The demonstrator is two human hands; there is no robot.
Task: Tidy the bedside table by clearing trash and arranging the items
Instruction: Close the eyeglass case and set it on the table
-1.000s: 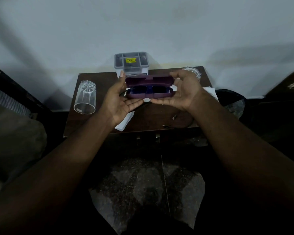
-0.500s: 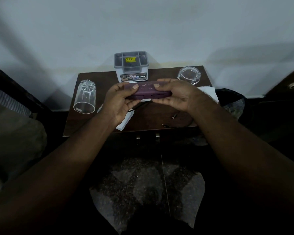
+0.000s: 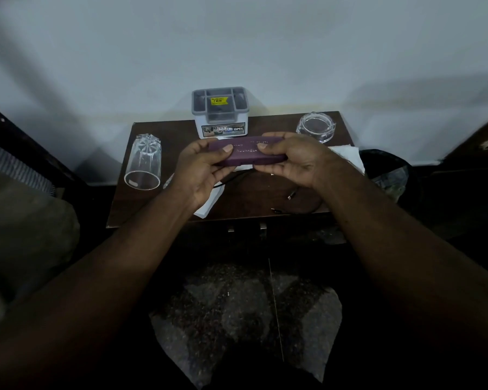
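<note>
The purple spectacle case [image 3: 247,152] is closed and held level, up above the middle of the bedside table [image 3: 265,190], pale lettering showing on its lid. The left hand [image 3: 202,167] grips its left end, thumb pressed on top and fingers curled underneath; the right hand [image 3: 290,157] grips the right end the same way, thumb on the lid beside the lettering. Both hands are wrapped firmly on the case, thumbs close together near the middle. Directly behind it, at the back edge of the table against the wall, stands a grey-topped organiser box [image 3: 220,112] with a yellow price sticker in its compartments and a printed label on its front. To the left, a clear drinking glass [image 3: 144,161] lies tipped on its side, open mouth toward the camera. At the back right corner sits a low round glass ashtray [image 3: 316,128], upright. White tissue paper [image 3: 347,156] shows just past the right wrist, and another white sheet [image 3: 209,204] pokes out from under the left hand near the front edge. A thin black cable [image 3: 231,180] runs across the wood beneath the case, with small plug ends [image 3: 290,196] near the right forearm. Beside the table on the right stands a dark bin with a plastic liner [image 3: 389,178]. The forearms cover much of the table's front.
</note>
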